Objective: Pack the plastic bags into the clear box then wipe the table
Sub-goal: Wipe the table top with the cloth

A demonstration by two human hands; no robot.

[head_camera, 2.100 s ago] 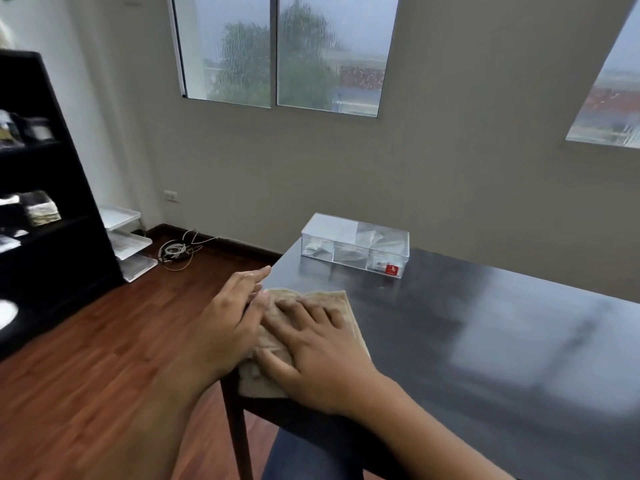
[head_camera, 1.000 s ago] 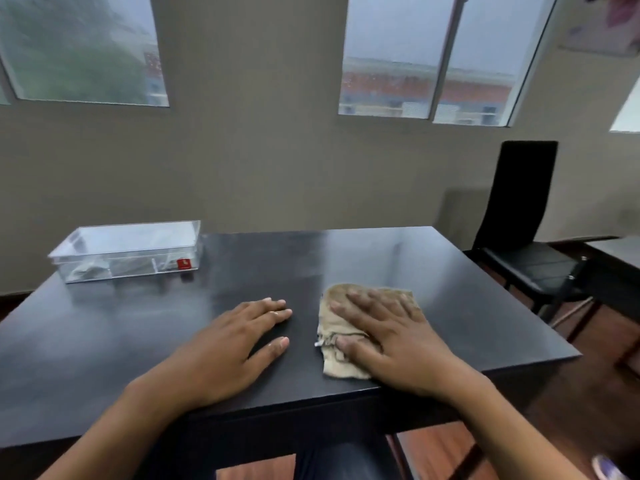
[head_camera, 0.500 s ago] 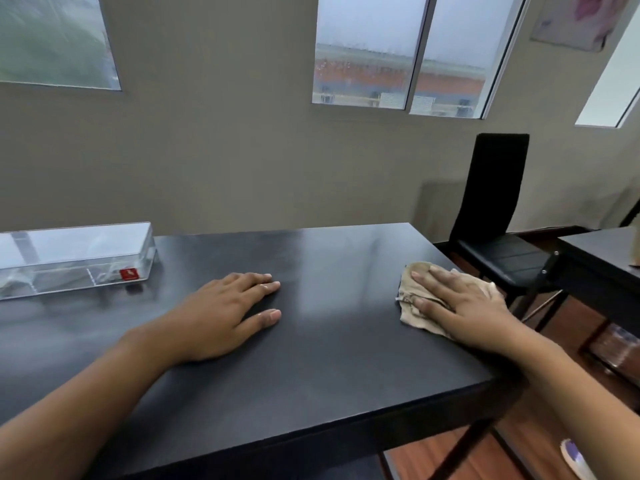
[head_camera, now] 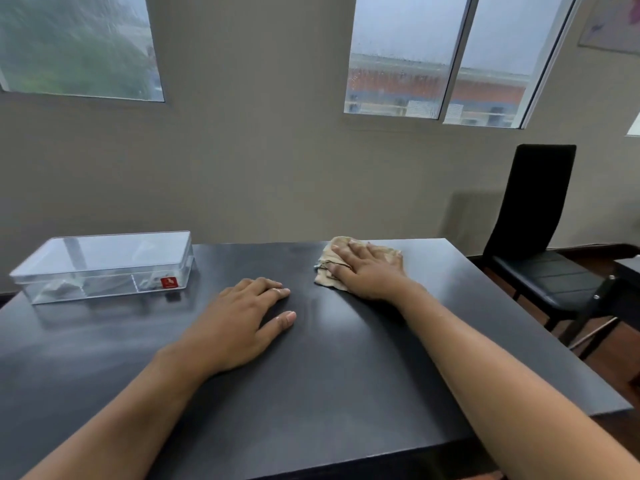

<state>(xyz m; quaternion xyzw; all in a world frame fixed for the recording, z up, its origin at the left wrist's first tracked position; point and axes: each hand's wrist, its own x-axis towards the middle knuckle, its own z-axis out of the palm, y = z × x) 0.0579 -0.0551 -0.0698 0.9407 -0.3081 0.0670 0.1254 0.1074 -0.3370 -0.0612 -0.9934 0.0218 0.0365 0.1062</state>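
while left hand [head_camera: 242, 320] lies flat, empty | right hand [head_camera: 369, 271] splayed, pressing cloth [head_camera: 327, 271]

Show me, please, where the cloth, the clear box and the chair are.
cloth [head_camera: 389, 255], head view, bare part beside the fingers
clear box [head_camera: 107, 252], head view, middle of lid
chair [head_camera: 540, 192], head view, backrest

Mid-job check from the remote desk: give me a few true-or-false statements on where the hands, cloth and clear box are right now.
1. The right hand presses the cloth flat near the table's far edge. True.
2. The left hand holds a plastic bag. False: it lies flat and empty on the table.
3. The clear box has its lid on. True.
4. The box sits at the table's right end. False: it sits at the far left.
5. The black chair stands right of the table. True.
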